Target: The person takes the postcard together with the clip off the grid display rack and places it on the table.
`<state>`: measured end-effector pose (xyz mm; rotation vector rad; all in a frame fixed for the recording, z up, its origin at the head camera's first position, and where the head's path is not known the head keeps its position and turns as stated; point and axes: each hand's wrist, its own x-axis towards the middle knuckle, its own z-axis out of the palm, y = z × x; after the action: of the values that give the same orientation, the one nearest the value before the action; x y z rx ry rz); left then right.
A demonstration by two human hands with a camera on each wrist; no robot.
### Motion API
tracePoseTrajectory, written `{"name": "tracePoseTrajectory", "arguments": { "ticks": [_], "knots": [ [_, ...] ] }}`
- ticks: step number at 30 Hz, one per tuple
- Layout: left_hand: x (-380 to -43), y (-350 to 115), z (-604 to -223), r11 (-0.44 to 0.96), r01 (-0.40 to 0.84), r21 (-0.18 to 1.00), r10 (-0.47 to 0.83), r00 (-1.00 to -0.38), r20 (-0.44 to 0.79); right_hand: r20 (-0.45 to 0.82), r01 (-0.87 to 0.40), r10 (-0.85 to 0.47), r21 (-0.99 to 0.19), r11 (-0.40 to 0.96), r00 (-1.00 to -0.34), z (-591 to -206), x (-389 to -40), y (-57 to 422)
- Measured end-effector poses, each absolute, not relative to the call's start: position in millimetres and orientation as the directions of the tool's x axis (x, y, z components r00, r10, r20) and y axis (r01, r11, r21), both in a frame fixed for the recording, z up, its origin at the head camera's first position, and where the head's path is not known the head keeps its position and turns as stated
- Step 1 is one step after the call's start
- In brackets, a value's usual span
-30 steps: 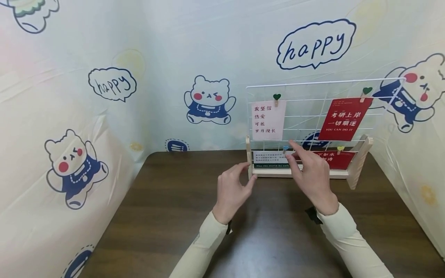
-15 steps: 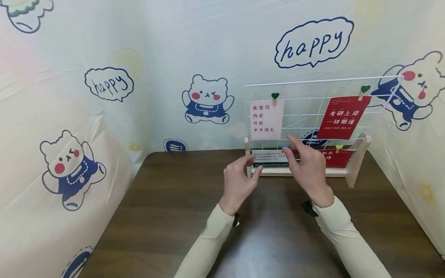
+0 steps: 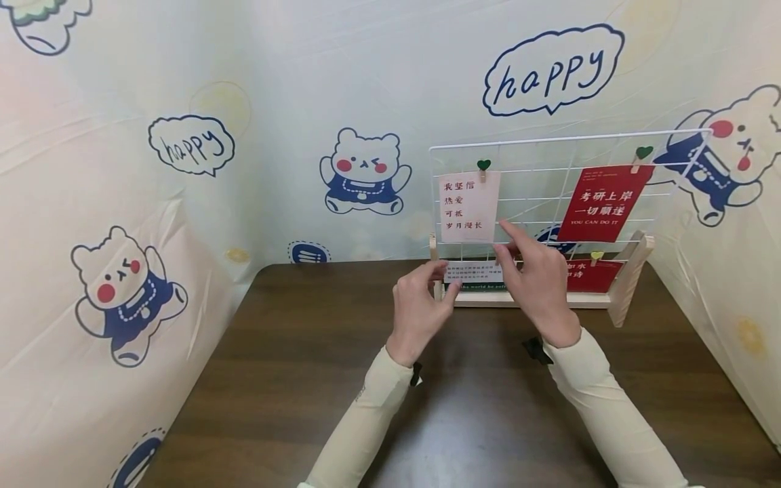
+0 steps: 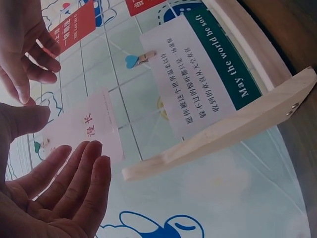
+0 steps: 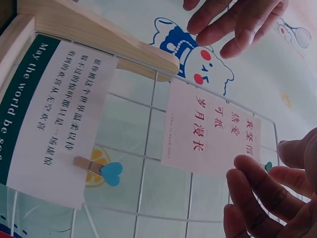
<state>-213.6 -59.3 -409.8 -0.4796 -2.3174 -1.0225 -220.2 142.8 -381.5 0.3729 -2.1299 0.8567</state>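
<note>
A white wire grid rack (image 3: 537,141) on a wooden base (image 3: 482,299) bears several cards. Near its left post, my left hand (image 3: 421,308) has bent, spread fingers with nothing between them. My right hand (image 3: 537,281) is raised before the grid's middle, thumb and forefinger apart, holding nothing. Between the hands is a white and green card (image 4: 193,79), clipped by a blue heart clothespin (image 4: 141,59) that the right hand hides in the head view. Above it, a pink card (image 3: 468,207) hangs from a green heart clothespin (image 3: 484,168).
A large red card (image 3: 604,203) hangs at the grid's upper right. Below it is a second red card (image 3: 594,276) with a yellow heart clothespin (image 3: 596,257). The dark wooden table (image 3: 293,366) reaches to a printed cloth backdrop (image 3: 274,102).
My left hand has shifted right and slightly up, in front of the white and green card's left edge. My right hand has risen slightly toward the pink card. The cards stay in place.
</note>
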Motion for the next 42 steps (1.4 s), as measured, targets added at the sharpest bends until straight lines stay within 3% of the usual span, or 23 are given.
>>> {"name": "tracePoseTrajectory", "arguments": {
  "ticks": [18,42],
  "knots": [
    [-226,-60,-396,0.662,0.521,0.538,0.06,-0.753,0.655,0.788,-0.53,0.027,-0.439,0.725,-0.615,-357,-236,137],
    [-242,-60,-383,0.694,0.479,0.537,0.051,-0.777,0.628,0.804,-0.542,0.028,-0.425,0.725,-0.594,-329,-258,136]
  ]
}}
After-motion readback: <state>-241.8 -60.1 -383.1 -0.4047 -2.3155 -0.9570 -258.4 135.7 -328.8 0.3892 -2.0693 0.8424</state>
